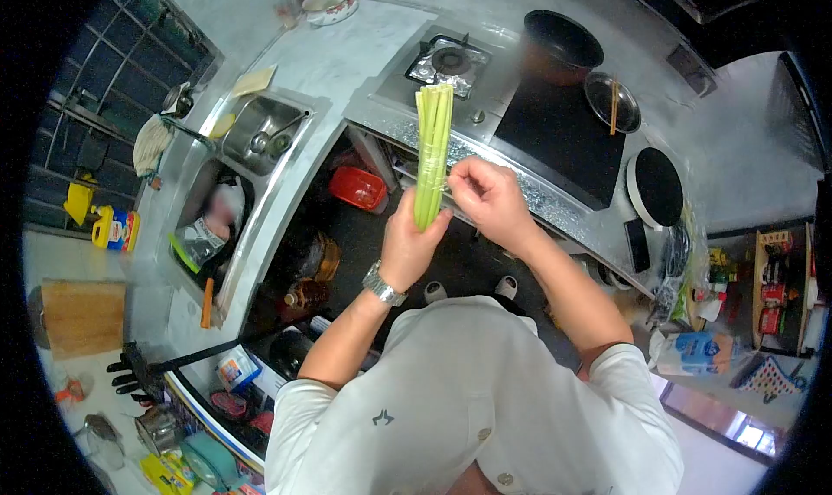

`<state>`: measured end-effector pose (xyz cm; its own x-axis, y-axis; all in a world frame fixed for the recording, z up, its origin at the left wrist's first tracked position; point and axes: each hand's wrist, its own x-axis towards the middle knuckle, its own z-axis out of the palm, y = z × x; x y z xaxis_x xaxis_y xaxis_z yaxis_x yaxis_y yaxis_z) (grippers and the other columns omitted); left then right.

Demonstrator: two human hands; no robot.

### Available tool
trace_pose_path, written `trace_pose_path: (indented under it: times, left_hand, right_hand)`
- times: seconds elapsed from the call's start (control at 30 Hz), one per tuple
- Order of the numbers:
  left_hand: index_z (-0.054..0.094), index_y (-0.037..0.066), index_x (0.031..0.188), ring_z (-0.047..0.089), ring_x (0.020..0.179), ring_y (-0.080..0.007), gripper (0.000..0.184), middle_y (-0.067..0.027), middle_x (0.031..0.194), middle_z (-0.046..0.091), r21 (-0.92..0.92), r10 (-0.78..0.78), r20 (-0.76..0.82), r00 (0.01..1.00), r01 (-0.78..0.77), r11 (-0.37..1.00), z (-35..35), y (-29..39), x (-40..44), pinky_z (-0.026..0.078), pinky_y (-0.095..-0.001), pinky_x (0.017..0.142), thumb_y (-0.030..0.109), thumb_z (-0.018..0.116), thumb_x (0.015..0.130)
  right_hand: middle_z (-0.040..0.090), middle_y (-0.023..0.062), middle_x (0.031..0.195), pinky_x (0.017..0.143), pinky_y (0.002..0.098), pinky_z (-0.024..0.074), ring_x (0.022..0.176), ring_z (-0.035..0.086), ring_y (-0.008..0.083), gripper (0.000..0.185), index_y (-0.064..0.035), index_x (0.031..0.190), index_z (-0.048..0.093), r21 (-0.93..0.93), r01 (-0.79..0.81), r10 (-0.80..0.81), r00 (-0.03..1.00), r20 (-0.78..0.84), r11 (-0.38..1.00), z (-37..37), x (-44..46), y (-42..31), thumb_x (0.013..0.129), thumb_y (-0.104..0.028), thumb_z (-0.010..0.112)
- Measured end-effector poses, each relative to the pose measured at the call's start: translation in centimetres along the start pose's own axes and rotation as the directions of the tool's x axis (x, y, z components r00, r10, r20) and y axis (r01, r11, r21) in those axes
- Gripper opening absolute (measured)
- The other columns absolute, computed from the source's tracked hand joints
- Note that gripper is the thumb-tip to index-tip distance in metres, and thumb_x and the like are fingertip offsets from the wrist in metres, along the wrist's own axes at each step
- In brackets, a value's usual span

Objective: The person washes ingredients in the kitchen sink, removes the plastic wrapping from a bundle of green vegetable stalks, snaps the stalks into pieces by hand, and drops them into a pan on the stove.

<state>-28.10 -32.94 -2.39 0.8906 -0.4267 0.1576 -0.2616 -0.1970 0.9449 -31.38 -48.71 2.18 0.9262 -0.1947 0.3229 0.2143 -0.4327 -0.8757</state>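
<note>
A bundle of pale green stalks (432,153) stands nearly upright in front of my body, with a shiny clear band or wrap around its middle. My left hand (411,239), below a metal wristwatch, is wrapped round the bundle's lower end. Just right of the stalks, my right hand (487,196) is closed with its fingertips pinched together near the wrap. Whatever those fingertips may hold is too small to make out.
Behind the stalks is a gas burner (451,61), with a dark wok (562,48) to its right. A double sink (263,137) lies at the left. On the floor sits a red basin (358,189). Chopsticks rest on a glass lid (613,102).
</note>
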Motion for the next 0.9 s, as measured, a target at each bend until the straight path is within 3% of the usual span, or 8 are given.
trace_pose_path:
  times: [0.13,0.23,0.3,0.5,0.57,0.7,0.77,0.9]
  left_hand:
    - [0.054,0.003,0.108,0.062,0.067,-0.0209,0.032,-0.0105,0.074,0.061,-0.035,-0.006,-0.029,1.0,0.005,0.999,0.1,0.4,-0.1,0.048,-0.0344,0.06,0.016,0.07,0.084]
    - [0.053,0.003,0.106,0.058,0.061,-0.0138,0.029,-0.0062,0.072,0.058,-0.161,-0.139,0.069,0.988,0.148,0.976,-0.3,1.2,-0.2,0.046,-0.0299,0.054,0.013,0.069,0.085]
    - [0.052,0.004,0.103,0.055,0.054,-0.0111,0.025,-0.0042,0.071,0.057,-0.115,-0.118,0.068,0.991,0.126,0.985,-0.4,1.5,-0.1,0.043,-0.0279,0.048,0.011,0.069,0.085]
    - [0.05,0.004,0.103,0.05,0.053,-0.0062,0.019,0.0009,0.073,0.052,-0.325,-0.123,0.104,0.987,0.151,0.934,-0.5,1.2,0.2,0.041,-0.0214,0.044,0.007,0.063,0.09]
    - [0.05,0.004,0.102,0.049,0.053,-0.0068,0.018,0.0007,0.072,0.052,-0.348,-0.149,0.173,0.974,0.202,0.916,-1.1,1.3,0.1,0.041,-0.0215,0.044,0.008,0.062,0.09]
    - [0.053,0.005,0.098,0.049,0.049,-0.0058,0.012,0.0013,0.069,0.052,-0.461,-0.164,0.351,0.922,0.323,0.827,-2.2,1.2,0.1,0.042,-0.0217,0.044,0.007,0.062,0.09]
    - [0.053,0.004,0.099,0.05,0.051,-0.0071,0.013,0.0003,0.069,0.053,-0.509,-0.121,0.434,0.893,0.354,0.785,-2.8,1.0,0.2,0.044,-0.023,0.047,0.007,0.062,0.09]
    - [0.052,0.003,0.105,0.056,0.067,-0.012,0.02,-0.0035,0.079,0.056,-0.576,0.033,0.509,0.86,0.312,0.756,-3.3,0.2,1.0,0.051,-0.0295,0.063,0.011,0.063,0.089]
  right_hand:
    - [0.059,0.0046,0.064,0.052,0.0262,0.0455,0.055,0.056,0.0091,0.011,-0.0001,0.083,0.061,0.036,-0.002,0.003,1.0,-0.028,0.999,0.0,-0.1,0.5,0.086,-0.011,0.061]
    - [0.059,0.004,0.065,0.053,0.0257,0.0458,0.057,0.055,0.0082,0.012,0.0001,0.083,0.06,0.045,-0.066,0.066,0.998,-0.005,0.997,-0.1,-0.1,0.0,0.088,-0.011,0.06]
    - [0.06,0.0017,0.068,0.054,0.0244,0.0455,0.059,0.054,0.0067,0.012,-0.0006,0.085,0.06,0.38,-0.313,0.272,0.949,0.159,0.87,0.0,0.0,0.1,0.09,-0.011,0.059]
    - [0.06,-0.0019,0.07,0.056,0.0231,0.0449,0.062,0.054,0.0064,0.012,-0.002,0.087,0.061,0.308,-0.186,0.156,0.98,0.121,0.933,0.4,-0.8,-0.3,0.093,-0.013,0.058]
    - [0.062,0.0,0.08,0.063,0.0228,0.0468,0.071,0.057,0.0067,0.012,-0.002,0.094,0.061,0.358,-0.248,0.211,0.968,0.139,0.9,0.1,-0.6,0.8,0.094,-0.014,0.059]
    - [0.061,0.0033,0.103,0.077,0.0248,0.0477,0.089,0.057,0.0084,0.031,-0.0036,0.123,0.054,0.45,-0.129,0.066,0.986,0.153,0.884,0.2,-0.1,0.6,0.095,-0.016,0.058]
    - [0.06,0.0107,0.122,0.095,0.032,0.046,0.11,0.058,0.0169,0.041,0.0001,0.134,0.047,0.536,-0.298,0.051,0.903,0.427,0.79,-0.5,0.6,-0.5,0.095,-0.012,0.056]
    - [0.064,0.0105,0.117,0.087,0.03,0.0508,0.101,0.062,0.016,0.034,0.0014,0.125,0.054,0.486,-0.342,0.11,0.889,0.444,0.804,-0.1,1.1,-1.8,0.094,-0.012,0.058]
